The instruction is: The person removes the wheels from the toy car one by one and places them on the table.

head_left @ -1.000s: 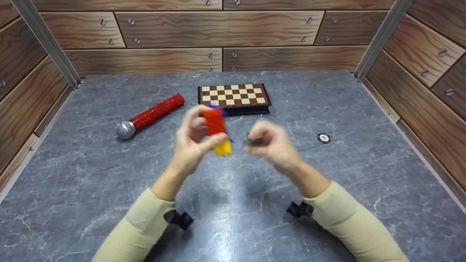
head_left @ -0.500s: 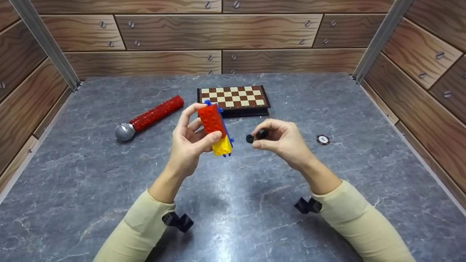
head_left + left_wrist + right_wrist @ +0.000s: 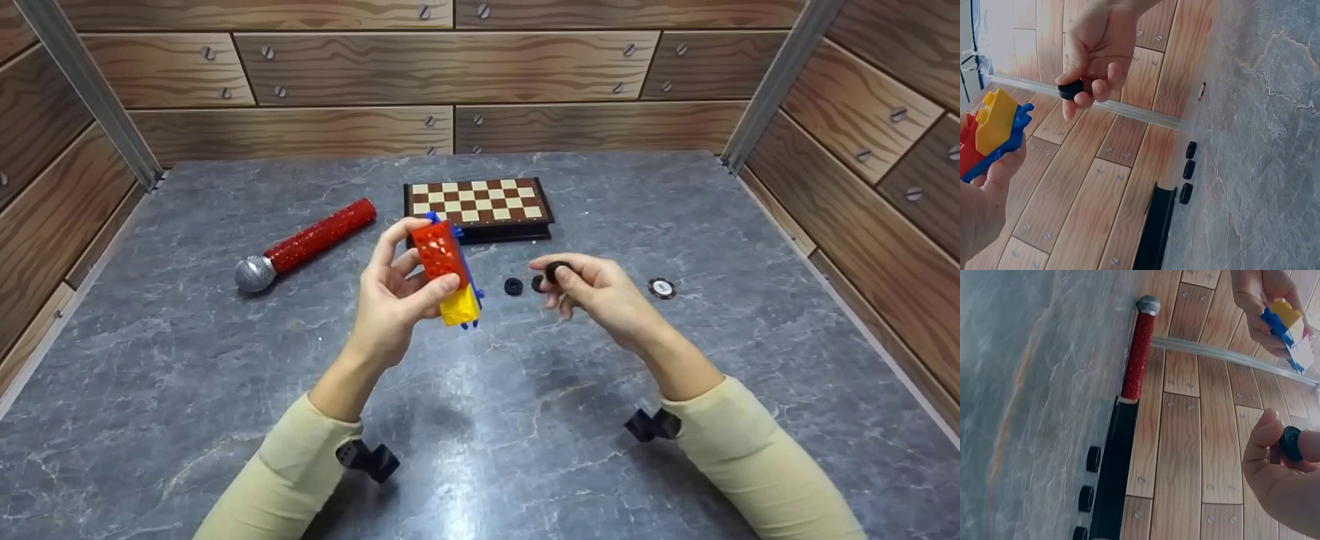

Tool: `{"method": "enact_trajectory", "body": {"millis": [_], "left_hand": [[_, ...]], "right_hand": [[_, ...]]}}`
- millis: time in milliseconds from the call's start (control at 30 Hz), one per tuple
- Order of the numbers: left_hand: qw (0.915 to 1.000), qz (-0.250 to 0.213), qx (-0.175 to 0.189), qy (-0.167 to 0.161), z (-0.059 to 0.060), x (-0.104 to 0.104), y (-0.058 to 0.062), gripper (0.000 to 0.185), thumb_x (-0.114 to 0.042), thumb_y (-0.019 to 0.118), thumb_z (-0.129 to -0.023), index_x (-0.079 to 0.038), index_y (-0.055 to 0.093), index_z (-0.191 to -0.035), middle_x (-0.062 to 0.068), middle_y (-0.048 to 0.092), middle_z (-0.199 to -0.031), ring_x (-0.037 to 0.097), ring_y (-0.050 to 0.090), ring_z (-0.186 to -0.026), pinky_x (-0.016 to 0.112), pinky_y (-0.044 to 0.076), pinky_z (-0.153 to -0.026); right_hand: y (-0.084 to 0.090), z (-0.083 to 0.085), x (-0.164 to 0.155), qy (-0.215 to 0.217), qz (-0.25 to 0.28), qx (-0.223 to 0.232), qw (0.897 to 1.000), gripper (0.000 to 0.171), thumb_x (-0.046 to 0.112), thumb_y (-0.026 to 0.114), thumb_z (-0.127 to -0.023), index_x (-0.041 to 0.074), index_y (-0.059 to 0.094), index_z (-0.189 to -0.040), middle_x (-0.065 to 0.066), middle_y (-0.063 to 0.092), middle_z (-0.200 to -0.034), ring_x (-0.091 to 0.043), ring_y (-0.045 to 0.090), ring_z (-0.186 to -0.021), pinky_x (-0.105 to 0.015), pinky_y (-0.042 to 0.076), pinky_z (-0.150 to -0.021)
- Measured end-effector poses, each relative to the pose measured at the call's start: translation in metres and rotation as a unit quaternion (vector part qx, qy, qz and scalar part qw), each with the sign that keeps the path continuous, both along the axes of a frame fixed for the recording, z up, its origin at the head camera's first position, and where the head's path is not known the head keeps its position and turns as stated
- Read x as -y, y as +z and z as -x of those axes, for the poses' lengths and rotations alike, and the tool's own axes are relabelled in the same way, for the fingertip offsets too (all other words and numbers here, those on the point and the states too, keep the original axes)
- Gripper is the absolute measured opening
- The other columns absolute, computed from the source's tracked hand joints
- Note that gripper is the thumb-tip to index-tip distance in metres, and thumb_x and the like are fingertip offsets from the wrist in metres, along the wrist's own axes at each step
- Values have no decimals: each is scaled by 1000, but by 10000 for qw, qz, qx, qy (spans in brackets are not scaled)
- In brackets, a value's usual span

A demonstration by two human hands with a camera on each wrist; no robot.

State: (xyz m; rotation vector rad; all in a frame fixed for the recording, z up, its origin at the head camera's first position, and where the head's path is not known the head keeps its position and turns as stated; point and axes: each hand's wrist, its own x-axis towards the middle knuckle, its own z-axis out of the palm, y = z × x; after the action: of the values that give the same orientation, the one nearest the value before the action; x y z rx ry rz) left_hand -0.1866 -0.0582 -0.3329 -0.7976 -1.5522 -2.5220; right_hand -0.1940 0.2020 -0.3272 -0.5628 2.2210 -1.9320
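Note:
In the head view my left hand [image 3: 390, 300] holds up a toy car [image 3: 442, 259] of building blocks, thumb on one side and fingers on the other. A red and a yellow brick sit on its blue base, which has small blue stubs along it and no wheels on the sides that show. My right hand [image 3: 600, 292] pinches a small black toy wheel [image 3: 1291, 442] between thumb and fingers, right of the car and apart from it. Three more black wheels [image 3: 1189, 169] stand in a row on the table; in the head view the right hand hides part of that row.
A folding chessboard case [image 3: 480, 202] lies behind the hands. Left of it is a red glittery microphone [image 3: 319, 236] with a silver head. A poker chip [image 3: 662, 288] lies to the right. Wood-patterned walls [image 3: 450, 67] enclose the grey marbled table [image 3: 187, 420] at back and sides.
My right hand has drawn away to the right with the wheel, and a second wheel on the table has come into view beside the first. The left hand keeps the car nearly in place.

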Motion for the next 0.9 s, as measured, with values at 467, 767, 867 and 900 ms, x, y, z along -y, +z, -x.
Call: {"method": "enact_trajectory", "body": {"millis": [467,767,867,900], "left_hand": [[9999,-4,142,-40,1,-1,-4,58,2,70,-79,-15,42,-127,27,53,-109,44,60,-88,51,53,-59],[9996,78,247,-102,2,-3,-7,59,1,70,-80,-14,41,-129,27,53,-108,44,60,-87,50,53,-59],[9995,85,275,-92,3,-3,-7,59,1,69,-80,-14,41,-129,26,53,-108,43,60,-86,49,54,-58],[9995,90,289,-90,3,-3,-7,59,1,69,-80,-14,41,-129,26,53,-108,43,60,-86,49,54,-58]], "right_hand": [[-19,22,-36,-867,313,127,9957,19,12,68,-85,-1,61,-97,-12,69,-86,-21,65,-69,-24,50,-54],[-37,48,-65,-1531,-184,716,9854,21,14,69,-85,0,63,-99,-3,64,-82,-15,61,-64,-25,52,-57],[-42,57,-72,-1630,-476,982,9806,28,13,67,-86,-6,60,-107,-2,65,-84,-15,61,-64,-26,53,-61],[-44,61,-74,-1639,-558,1067,9791,31,12,66,-87,-8,58,-110,-2,65,-84,-14,61,-65,-27,54,-62]]}}
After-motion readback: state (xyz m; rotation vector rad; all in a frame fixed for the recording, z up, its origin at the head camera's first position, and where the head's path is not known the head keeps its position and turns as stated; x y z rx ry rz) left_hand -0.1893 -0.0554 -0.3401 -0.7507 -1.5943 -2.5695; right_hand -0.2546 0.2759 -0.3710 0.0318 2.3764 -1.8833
